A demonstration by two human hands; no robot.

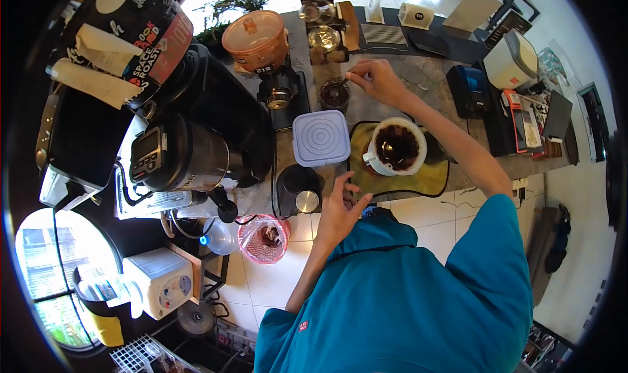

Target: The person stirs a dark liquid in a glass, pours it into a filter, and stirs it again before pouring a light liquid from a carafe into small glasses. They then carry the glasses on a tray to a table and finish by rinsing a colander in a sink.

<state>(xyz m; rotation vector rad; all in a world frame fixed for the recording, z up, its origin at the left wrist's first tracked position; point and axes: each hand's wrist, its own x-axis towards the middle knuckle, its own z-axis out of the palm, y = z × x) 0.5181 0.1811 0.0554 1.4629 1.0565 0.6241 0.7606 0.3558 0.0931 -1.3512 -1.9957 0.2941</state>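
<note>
My right hand is pinched at the rim of a small glass jar with dark contents; what lies between the fingers is too small to name. Near the counter's front edge, my left hand has its fingers apart and holds nothing. A white dripper with dark wet grounds inside stands on a yellow-green cloth. Between the jar and my left hand lies a pale lavender square lid. A black round item and a metal-topped one sit left of my left hand.
At the left stand a grinder with an orange hopper and a black machine with a display. A blue-black box and a white canister are at the right. Below the counter is a pink basket.
</note>
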